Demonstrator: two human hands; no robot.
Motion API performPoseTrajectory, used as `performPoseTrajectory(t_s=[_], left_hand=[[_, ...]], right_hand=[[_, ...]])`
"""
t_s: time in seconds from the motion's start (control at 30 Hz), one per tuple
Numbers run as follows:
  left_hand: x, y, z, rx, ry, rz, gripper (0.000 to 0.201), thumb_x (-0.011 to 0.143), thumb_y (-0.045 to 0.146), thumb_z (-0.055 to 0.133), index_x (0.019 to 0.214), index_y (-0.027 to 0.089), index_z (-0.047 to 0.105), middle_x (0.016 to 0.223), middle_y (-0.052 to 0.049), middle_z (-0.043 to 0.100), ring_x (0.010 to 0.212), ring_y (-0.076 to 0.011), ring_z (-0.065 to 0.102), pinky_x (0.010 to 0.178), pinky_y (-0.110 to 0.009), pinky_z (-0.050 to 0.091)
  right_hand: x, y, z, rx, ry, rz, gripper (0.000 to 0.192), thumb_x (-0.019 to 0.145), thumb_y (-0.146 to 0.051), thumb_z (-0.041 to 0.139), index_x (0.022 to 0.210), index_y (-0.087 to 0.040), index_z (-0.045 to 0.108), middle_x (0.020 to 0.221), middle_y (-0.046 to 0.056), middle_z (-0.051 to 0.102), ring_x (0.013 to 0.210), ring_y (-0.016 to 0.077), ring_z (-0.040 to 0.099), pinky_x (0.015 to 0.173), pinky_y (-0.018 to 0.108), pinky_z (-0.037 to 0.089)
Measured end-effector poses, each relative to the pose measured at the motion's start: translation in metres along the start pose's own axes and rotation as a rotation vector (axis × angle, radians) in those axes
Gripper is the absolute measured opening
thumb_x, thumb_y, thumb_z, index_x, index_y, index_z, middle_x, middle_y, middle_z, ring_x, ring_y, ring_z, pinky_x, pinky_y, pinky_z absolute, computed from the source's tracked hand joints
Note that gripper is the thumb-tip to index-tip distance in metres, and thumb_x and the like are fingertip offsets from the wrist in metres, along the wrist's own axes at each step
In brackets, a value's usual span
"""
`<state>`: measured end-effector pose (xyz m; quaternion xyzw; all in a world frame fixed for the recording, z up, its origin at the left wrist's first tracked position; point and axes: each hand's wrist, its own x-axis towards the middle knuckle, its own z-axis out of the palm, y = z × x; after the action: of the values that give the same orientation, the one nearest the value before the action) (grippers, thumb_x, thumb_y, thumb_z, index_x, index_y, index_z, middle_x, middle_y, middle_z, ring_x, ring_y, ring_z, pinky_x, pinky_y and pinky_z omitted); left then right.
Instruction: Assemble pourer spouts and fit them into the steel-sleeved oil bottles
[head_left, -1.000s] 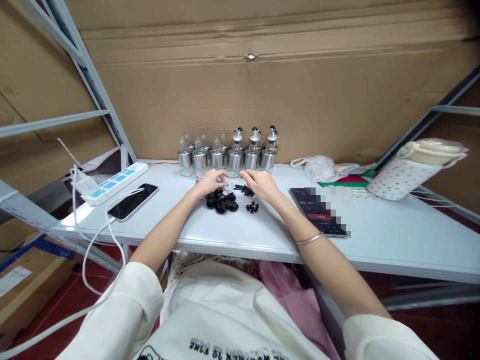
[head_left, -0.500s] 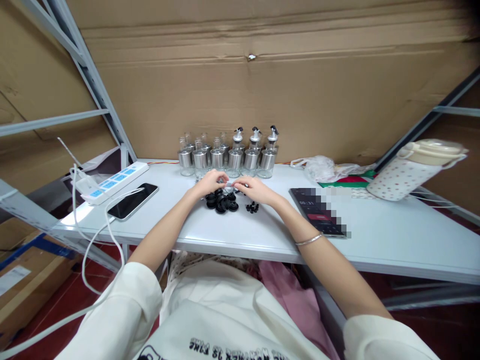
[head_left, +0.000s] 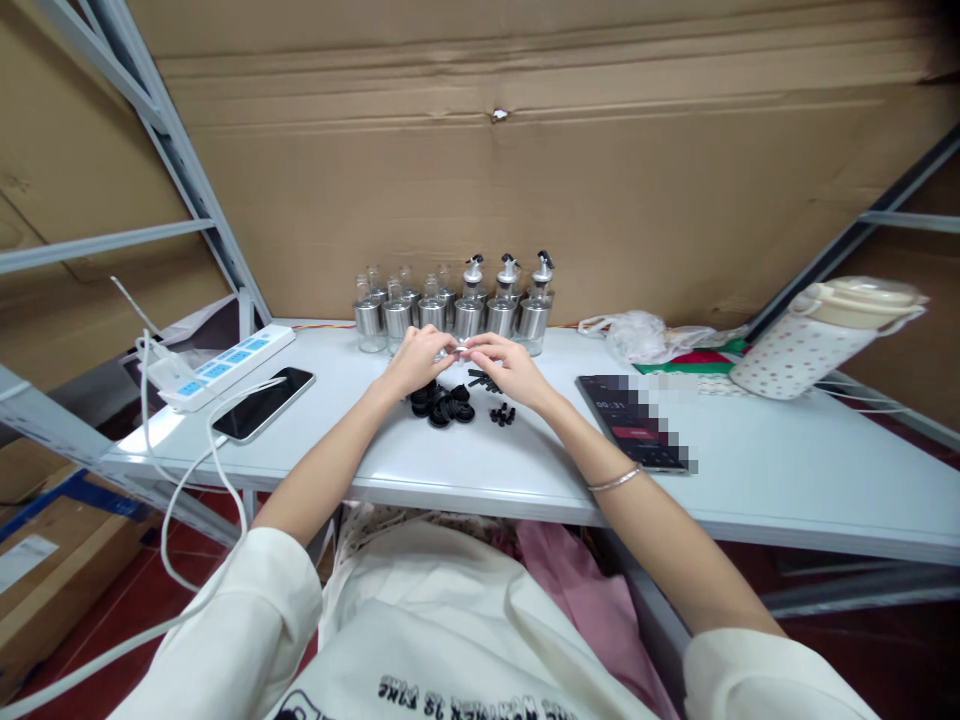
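Observation:
My left hand [head_left: 417,362] and my right hand [head_left: 507,367] meet fingertip to fingertip above the white table [head_left: 750,470], pinching a small silvery spout part [head_left: 455,350] between them. Just below them lies a heap of black rubber rings [head_left: 442,404] and a few small black plugs [head_left: 502,413]. Behind my hands stands a double row of small glass bottles with steel bands [head_left: 397,316]; three on the right carry pourer caps [head_left: 507,272].
A black phone [head_left: 262,403] lies at the left beside a white power strip [head_left: 225,364] with trailing cables. Right of my hands is a phone with a timer screen [head_left: 634,434], a crumpled plastic bag [head_left: 641,335] and a spotted jug [head_left: 825,338]. Cardboard backs the table.
My hands have come together and lifted slightly toward the bottles, both now pinching the small part; a second ago my right hand was apart, near the black pieces.

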<state>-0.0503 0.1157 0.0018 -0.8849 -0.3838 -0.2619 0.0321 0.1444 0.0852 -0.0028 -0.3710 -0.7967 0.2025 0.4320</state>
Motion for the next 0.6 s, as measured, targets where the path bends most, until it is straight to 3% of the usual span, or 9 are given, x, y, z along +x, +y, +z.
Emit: performPoseTrajectory(t_s=[0.13, 0.33, 0.6], left_hand=[[-0.001, 0.005, -0.003, 0.055, 0.024, 0.035, 0.01, 0.087, 0.02, 0.051, 0.088, 0.018, 0.061, 0.089, -0.003, 0.07, 0.091, -0.0202, 0.055, 0.081, -0.035, 0.03], [-0.001, 0.012, -0.008, 0.108, 0.128, 0.145, 0.007, 0.085, 0.019, 0.053, 0.08, 0.018, 0.059, 0.081, -0.002, 0.069, 0.084, -0.0192, 0.054, 0.078, -0.035, 0.03], [-0.004, 0.019, -0.009, 0.175, 0.161, 0.248, 0.016, 0.09, 0.023, 0.046, 0.083, 0.018, 0.06, 0.082, -0.004, 0.067, 0.086, -0.0202, 0.052, 0.077, -0.037, 0.031]], right_hand=[[-0.001, -0.007, -0.002, 0.126, 0.051, -0.018, 0.024, 0.083, -0.033, 0.054, 0.083, -0.019, 0.074, 0.095, 0.007, 0.071, 0.092, 0.0203, 0.064, 0.081, 0.034, 0.049], [0.002, -0.002, -0.004, 0.139, 0.266, 0.086, 0.022, 0.076, -0.033, 0.061, 0.088, -0.018, 0.07, 0.091, 0.006, 0.071, 0.083, 0.0185, 0.063, 0.075, 0.032, 0.048], [0.005, 0.0, -0.014, 0.223, 0.189, 0.148, 0.024, 0.071, -0.037, 0.065, 0.082, -0.016, 0.07, 0.077, 0.004, 0.07, 0.072, 0.0165, 0.061, 0.07, 0.03, 0.047]])
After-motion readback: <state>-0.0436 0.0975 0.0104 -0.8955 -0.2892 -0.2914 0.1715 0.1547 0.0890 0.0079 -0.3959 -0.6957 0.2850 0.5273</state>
